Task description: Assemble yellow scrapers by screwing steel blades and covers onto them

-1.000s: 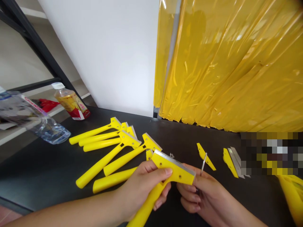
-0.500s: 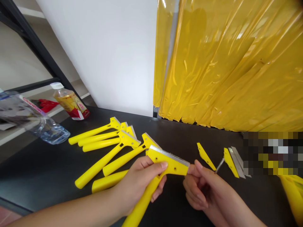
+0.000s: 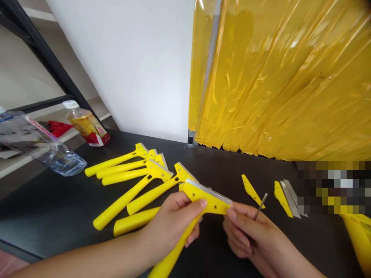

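Note:
My left hand point(image 3: 181, 216) is wrapped round the neck of a yellow scraper point(image 3: 208, 200), its thumb on the head between two small holes. A metal blade edge runs along the top of that head. My right hand point(image 3: 249, 227) pinches the right end of the head with thumb and forefinger. A thin metal rod point(image 3: 261, 204) sticks up from the right hand, its lower part hidden by the fingers. Several yellow scrapers with blades point(image 3: 121, 200) lie on the black table to the left. One loose yellow plate point(image 3: 251, 191) lies beyond my right hand.
Another yellow plate point(image 3: 282, 197) and grey blades point(image 3: 291, 199) lie at the right. A clear bottle point(image 3: 65, 158) and a drink bottle point(image 3: 88, 125) are at the left. Yellow film point(image 3: 278, 85) and a white panel point(image 3: 139, 69) stand behind the black table point(image 3: 58, 204).
My right thumb and forefinger have closed on the right end of the scraper head. The thin rod in my right hand has tilted more upright and moved left.

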The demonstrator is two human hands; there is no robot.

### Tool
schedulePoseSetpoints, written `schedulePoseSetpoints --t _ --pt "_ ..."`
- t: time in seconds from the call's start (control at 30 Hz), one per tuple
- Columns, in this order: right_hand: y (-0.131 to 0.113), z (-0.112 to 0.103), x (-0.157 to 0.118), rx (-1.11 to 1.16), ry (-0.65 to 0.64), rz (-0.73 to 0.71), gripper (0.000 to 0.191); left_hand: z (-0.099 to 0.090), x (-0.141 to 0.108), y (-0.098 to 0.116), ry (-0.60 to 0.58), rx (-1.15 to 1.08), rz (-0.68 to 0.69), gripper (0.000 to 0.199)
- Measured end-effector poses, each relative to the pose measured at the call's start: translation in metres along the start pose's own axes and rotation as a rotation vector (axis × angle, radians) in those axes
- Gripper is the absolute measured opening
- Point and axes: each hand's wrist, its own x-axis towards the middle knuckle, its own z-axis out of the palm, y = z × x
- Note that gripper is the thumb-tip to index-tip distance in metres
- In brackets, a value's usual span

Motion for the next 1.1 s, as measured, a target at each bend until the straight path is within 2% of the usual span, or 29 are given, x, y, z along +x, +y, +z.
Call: schedulePoseSetpoints --t 0.13,0.4,0.93,1.1 --pt "0.001 0.000 0.000 -0.022 0.029 -0.008 0.044 0.001 0.000 0.001 -0.028 0.010 0.008 0.039" --pt "0.003 -0.005 0.007 -0.203 0.164 -0.067 0.048 0.004 -0.002 0.004 0.015 0.002 0.025 0.038" --pt "-0.003 -0.004 0.008 -0.309 0.178 -0.059 0.047 0.000 -0.002 0.000 -0.057 0.002 -0.027 0.040" --pt "-0.003 -0.011 0.011 -0.371 0.185 -0.049 0.048 0.001 0.000 -0.001 -0.026 0.024 -0.042 0.040"
